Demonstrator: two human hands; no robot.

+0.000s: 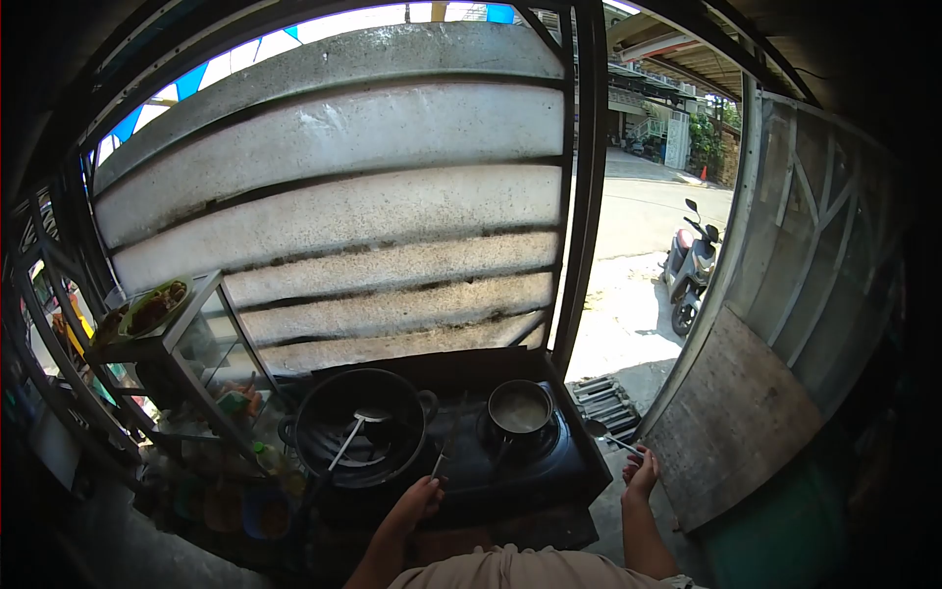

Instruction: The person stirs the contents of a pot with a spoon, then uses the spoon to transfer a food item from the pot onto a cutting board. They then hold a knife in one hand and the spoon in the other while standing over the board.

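Note:
My left hand [420, 499] is closed around a short, slim utensil [439, 464] in front of the stove [451, 432]; its kind is too small to tell. Off the stove's right side, my right hand [640, 473] grips the handle end of a spoon [610, 437], whose dark bowl points left. A big black wok [306, 417] sits on the left burner, with a long-handled metal turner [345, 440] leaning inside it. On the right burner stands a small saucepan [520, 406] of cloudy liquid, its handle toward me.
Left of the wok stands a glass display case [211, 339] with a plate of food [147, 309] on top. Bowls [267, 512] and a bottle [265, 455] are below it. A wooden board [736, 422] leans at right. Outside, a scooter [692, 265] is parked.

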